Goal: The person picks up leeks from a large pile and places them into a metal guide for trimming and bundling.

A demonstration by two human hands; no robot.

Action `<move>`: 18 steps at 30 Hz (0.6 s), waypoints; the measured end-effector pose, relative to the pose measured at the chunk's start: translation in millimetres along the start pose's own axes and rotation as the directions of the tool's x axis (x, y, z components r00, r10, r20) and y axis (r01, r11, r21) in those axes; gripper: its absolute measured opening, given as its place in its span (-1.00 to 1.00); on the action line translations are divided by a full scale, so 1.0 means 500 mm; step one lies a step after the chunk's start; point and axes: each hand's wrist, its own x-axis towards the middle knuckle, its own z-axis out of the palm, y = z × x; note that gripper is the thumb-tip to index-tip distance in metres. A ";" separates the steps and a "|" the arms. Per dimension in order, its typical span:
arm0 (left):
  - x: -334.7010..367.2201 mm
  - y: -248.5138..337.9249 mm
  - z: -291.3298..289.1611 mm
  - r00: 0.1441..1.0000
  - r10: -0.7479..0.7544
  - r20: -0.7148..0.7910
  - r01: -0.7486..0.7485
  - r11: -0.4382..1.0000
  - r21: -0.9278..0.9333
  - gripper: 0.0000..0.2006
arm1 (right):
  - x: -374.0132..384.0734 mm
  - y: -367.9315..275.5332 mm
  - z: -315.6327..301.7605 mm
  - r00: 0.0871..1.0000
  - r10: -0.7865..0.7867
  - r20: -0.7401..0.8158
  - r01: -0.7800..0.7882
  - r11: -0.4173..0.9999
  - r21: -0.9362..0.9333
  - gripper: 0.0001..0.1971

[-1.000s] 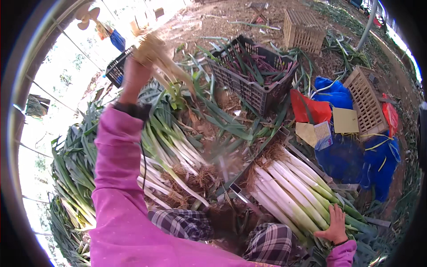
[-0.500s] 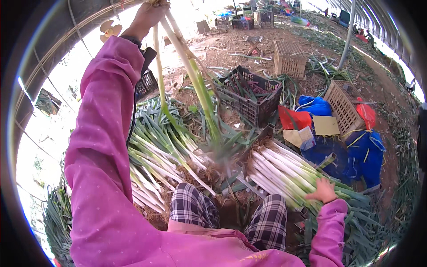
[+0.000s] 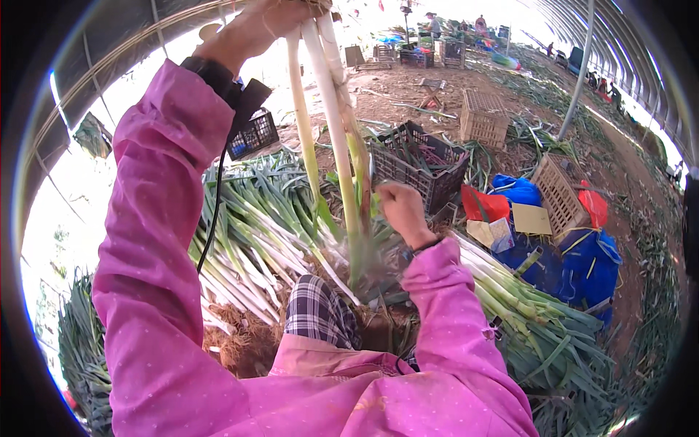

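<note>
Raised high at the upper left, my left hand [image 3: 268,28] grips a few big green onions [image 3: 329,102] by their root ends. Their white stalks hang root-up, with the green tops pointing down and blurred at the lower end. My right hand [image 3: 405,213] is closed beside the hanging stalks, fingers curled near a green leaf; whether it pinches anything is hidden. Below and to the left lies a pile of loose green onions [image 3: 244,244] with roots toward my knees. At the right, a row of stacked green onions [image 3: 510,291] lies partly behind my right forearm.
Beyond my right hand stands a black crate [image 3: 419,164] with dark stalks inside. Tan crates [image 3: 484,116] stand farther off, one tipped beside blue bags [image 3: 586,266] and red bags [image 3: 486,205]. A metal pole [image 3: 580,73] rises at the right. Distant people are visible.
My right hand has left the stacked green onions on the right and come up beside the hanging ones. My left hand, still holding them, has shifted somewhat right in view.
</note>
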 end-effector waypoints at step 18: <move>-0.127 0.060 -0.076 0.990 -0.088 0.110 0.125 0.914 -0.386 -0.58 | -0.382 -0.006 -0.604 0.908 0.001 -0.419 -0.126 0.955 -0.270 -0.76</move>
